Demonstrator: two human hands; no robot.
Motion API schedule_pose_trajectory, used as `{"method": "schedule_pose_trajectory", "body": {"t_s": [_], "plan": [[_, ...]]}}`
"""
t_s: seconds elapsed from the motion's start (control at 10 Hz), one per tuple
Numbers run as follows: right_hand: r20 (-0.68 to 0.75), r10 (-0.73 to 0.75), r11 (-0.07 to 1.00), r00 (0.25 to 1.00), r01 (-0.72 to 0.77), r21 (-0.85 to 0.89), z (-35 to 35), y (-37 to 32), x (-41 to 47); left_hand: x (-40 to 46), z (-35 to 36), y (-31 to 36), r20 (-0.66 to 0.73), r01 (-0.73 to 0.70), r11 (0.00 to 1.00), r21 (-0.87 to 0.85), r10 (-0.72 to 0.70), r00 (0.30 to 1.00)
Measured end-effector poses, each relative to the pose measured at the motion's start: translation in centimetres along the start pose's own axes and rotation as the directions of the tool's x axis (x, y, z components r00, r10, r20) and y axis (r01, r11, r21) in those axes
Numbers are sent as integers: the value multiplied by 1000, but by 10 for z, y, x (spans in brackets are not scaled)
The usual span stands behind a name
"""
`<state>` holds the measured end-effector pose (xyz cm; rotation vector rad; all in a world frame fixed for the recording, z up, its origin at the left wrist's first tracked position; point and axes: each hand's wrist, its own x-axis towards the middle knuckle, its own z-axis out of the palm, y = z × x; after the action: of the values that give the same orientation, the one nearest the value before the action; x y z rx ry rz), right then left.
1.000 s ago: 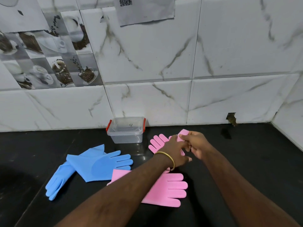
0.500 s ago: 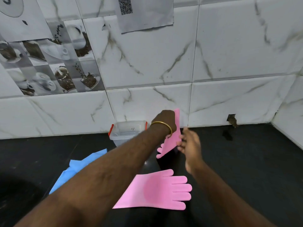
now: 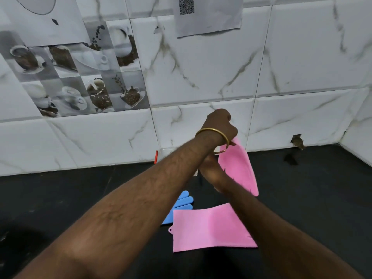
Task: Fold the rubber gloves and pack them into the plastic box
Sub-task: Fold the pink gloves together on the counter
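Observation:
My left hand [image 3: 219, 125], with a gold bangle on its wrist, is raised in front of the wall and grips the cuff end of a pink rubber glove [image 3: 238, 166], which hangs in the air with its fingers pointing down. My right hand [image 3: 211, 175] is against the glove's left side, just under my left wrist; its fingers are hidden. A second pink glove [image 3: 211, 228] lies flat on the black counter [image 3: 312, 198]. My left forearm covers most of the blue gloves [image 3: 184, 200]. Of the plastic box, only the red latch [image 3: 156, 157] and a bit of rim show.
A white marble-tiled wall [image 3: 201, 77] stands right behind the counter, and a side wall closes the far right corner. A paper with a QR code [image 3: 208, 15] hangs on the wall. There is a small hole in the tile [image 3: 297, 140] at counter level.
My left hand has lifted the pink glove higher and further from the counter. My right hand has moved in under the left wrist against the glove. The camera has shifted to the left.

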<state>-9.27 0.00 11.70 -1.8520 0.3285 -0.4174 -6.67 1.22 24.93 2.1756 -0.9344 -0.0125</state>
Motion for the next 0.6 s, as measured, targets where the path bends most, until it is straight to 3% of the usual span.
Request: {"method": "schedule_pose_trajectory", "body": {"t_s": [0.1,0.2,0.3,0.4,0.5,0.6], "plan": [[-64,10,998,998,-5,70,-3,-6,2,-12,-22,-20,0,22,989,-146,-22,1000],[-73,117,982,990,-105,158,-7,13,-3,-30,-42,-44,32,105,932,-347,-100,995],[-92,305,950,948,-297,94,-21,36,-16,-52,-50,-78,66,158,915,-371,-144,987],[-130,302,953,944,-293,83,-28,60,-32,-82,-47,-116,141,247,822,-513,-204,969],[-237,433,831,870,-284,478,-41,76,-53,-108,-37,-160,144,278,807,-521,-238,961],[-265,622,621,737,-259,739,-47,93,-79,-135,-24,-199,221,375,701,-607,-304,927]]}}
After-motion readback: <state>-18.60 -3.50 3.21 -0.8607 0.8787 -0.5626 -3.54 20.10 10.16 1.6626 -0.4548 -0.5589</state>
